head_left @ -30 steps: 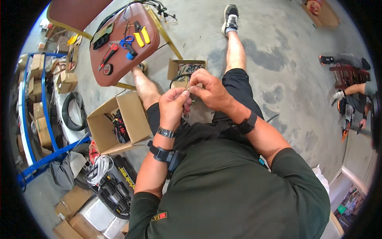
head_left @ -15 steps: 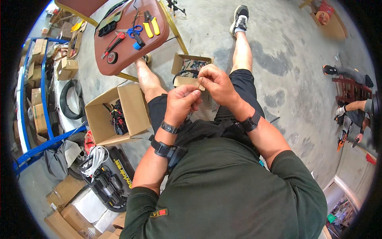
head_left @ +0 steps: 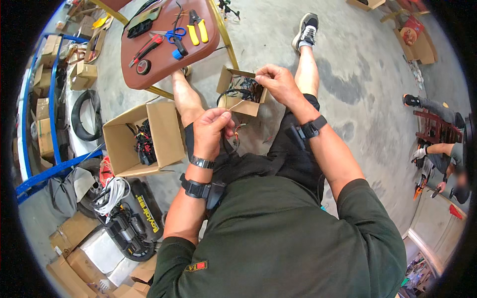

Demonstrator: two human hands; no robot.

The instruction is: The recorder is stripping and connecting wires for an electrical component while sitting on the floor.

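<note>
My left hand [head_left: 212, 130] is closed in a pinch on a thin wire [head_left: 236, 105], whose pale end sticks up past the thumb. Short coloured leads [head_left: 237, 133] dangle below those fingers. Higher and to the right, my right hand [head_left: 279, 84] has thumb and forefinger pressed together beside the rim of a small cardboard box [head_left: 243, 109]; whatever they may hold is too small to make out. Dark wires and small parts [head_left: 243, 85] fill that box. A larger open carton [head_left: 168, 133] left of my left hand contains a tangle of black and red wiring [head_left: 145, 144].
A brown chair seat [head_left: 174, 54] carries yellow-handled pliers [head_left: 198, 31], blue scissors [head_left: 175, 35], a red cutter [head_left: 147, 49] and a tape roll [head_left: 143, 66]. Blue shelving [head_left: 59, 109] and an air compressor [head_left: 134, 218] stand left. Another person [head_left: 442, 154] is at far right.
My hands have drawn apart: the right moved right and up toward the small box, while the left stayed low with the wire. Coloured leads now show under my left fingers.
</note>
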